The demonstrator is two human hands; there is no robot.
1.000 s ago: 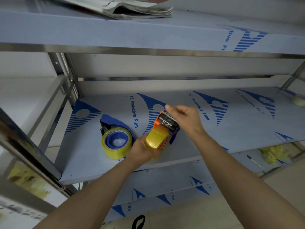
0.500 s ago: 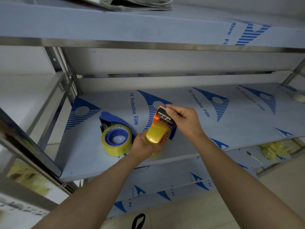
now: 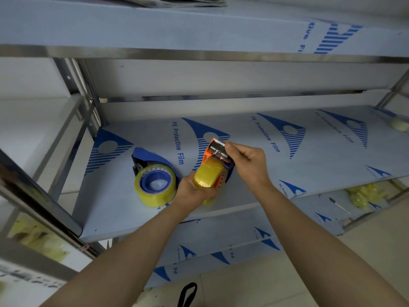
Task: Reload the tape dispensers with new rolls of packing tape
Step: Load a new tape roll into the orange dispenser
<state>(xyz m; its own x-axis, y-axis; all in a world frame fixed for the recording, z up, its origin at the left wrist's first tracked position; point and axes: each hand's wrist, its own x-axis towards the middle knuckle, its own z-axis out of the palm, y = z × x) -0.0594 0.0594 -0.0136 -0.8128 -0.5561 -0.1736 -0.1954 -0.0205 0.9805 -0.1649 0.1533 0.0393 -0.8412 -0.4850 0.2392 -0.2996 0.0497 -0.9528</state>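
- Left side of the steel shelf with blue-printed protective film (image 3: 309, 151): a blue plastic tape dispenser (image 3: 150, 157) lies on its side with a yellowish clear tape roll (image 3: 155, 187) seated on its blue hub. It reads as loaded. I can't tell if the tape end is fed to its blade.
- Left hand (image 3: 194, 191): the forearm comes up from the near edge. The grip is wrapped round the near end of the orange-and-blue handheld tape dispenser (image 3: 218, 155), holding it just over the shelf front with the nose pointing far.
- That dispenser already carries a yellow packing tape roll (image 3: 209, 173), so the roll is in. My read is that the current step is feeding the tape end over the metal roller to the toothed blade.
- Right hand (image 3: 247, 160): it comes in from the near right with fingers curled. The thumb and fingertips pinch at the roller end of the dispenser. Whether the tape end is between them is too small to tell.
- Far right, same shelf: a small pale roll (image 3: 399, 125) sits well apart from the hands.
- Left to do, by my estimate: finish threading, then set the dispenser down.
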